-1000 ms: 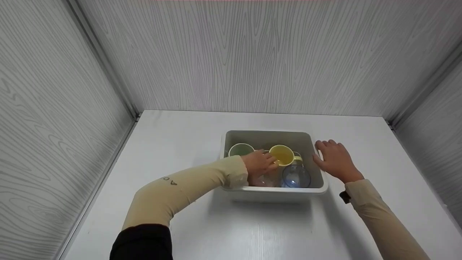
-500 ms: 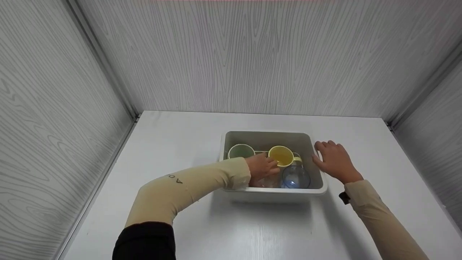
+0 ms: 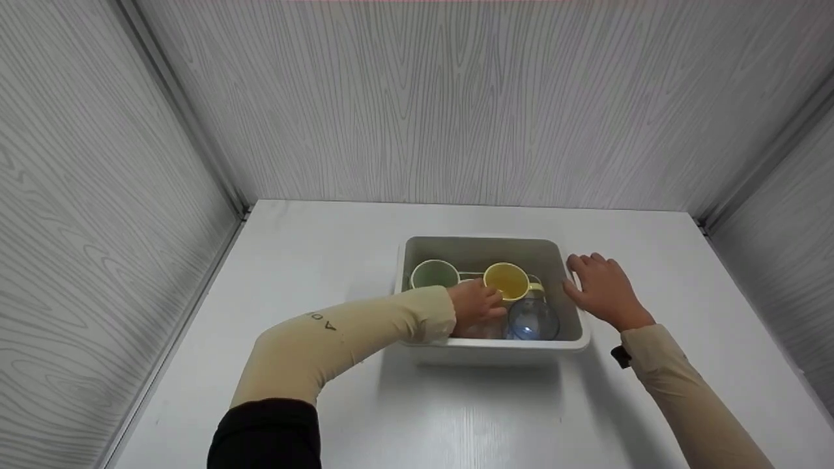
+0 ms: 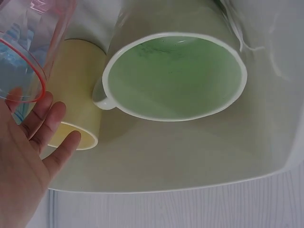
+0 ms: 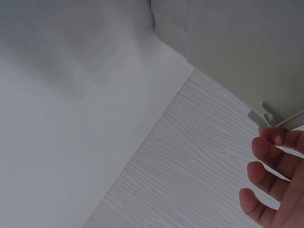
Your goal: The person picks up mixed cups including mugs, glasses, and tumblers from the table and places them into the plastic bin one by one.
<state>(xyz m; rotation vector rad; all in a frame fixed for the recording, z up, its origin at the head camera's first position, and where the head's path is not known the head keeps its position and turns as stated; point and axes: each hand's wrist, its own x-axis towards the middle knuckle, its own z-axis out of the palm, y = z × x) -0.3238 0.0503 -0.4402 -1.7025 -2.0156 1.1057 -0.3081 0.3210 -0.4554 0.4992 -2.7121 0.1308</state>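
Observation:
My left hand (image 3: 479, 305) reaches into the light grey bin (image 3: 488, 344). In the left wrist view its fingers hold a clear pinkish cup with a red rim (image 4: 54, 26) near the mouth; the thumb's hold is partly hidden. Beside it are a yellow mug (image 3: 507, 281) and a white-rimmed mug with a green inside (image 3: 434, 273), its handle turned toward the yellow one. A clear bluish glass (image 3: 534, 319) stands in the bin's front right. My right hand (image 3: 606, 290) touches the bin's right side with thumb and forefinger, its other fingers loosely bent.
The bin rests on a white table (image 3: 313, 247). Grey wood-grain panels (image 3: 417, 98) enclose the table at the back and both sides. A clear rim or handle (image 3: 535, 280) shows behind the yellow mug.
My left hand has shifted slightly to the right inside the bin. My right hand stays at the bin's side, and the mugs keep their places.

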